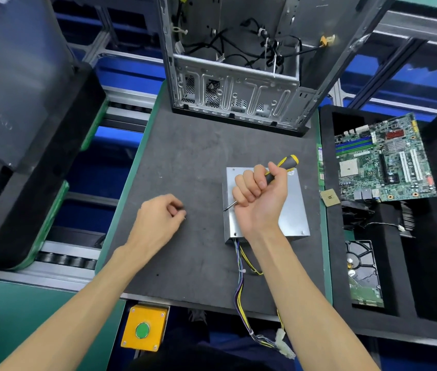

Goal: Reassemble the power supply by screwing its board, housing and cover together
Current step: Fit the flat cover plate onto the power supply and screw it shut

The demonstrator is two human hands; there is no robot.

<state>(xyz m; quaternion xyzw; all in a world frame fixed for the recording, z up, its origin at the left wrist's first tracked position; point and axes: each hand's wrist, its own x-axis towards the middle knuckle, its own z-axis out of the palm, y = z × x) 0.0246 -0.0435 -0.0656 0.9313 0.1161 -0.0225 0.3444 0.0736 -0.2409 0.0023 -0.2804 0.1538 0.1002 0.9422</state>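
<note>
Picking a screw off the desk (198,156) left of the power supply (292,207), the left hand (158,220) should pinch it upright while the right hand (259,194) fists the screwdriver (284,164).

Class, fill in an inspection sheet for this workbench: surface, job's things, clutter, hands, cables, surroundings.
Surface: dark mat, scuffed.
Job's things: power supply lies flat, cover on; screwdriver above it.
Clutter: nothing seen on the mat.
Hands: right hand grips the screwdriver; left hand rests on the mat, fingers pinched, content too small to tell.
Cables: wire bundle trails from the power supply over the near edge.
Surroundings: open computer case behind; circuit board and hard drive in foam tray, right; green button box in front.
</note>
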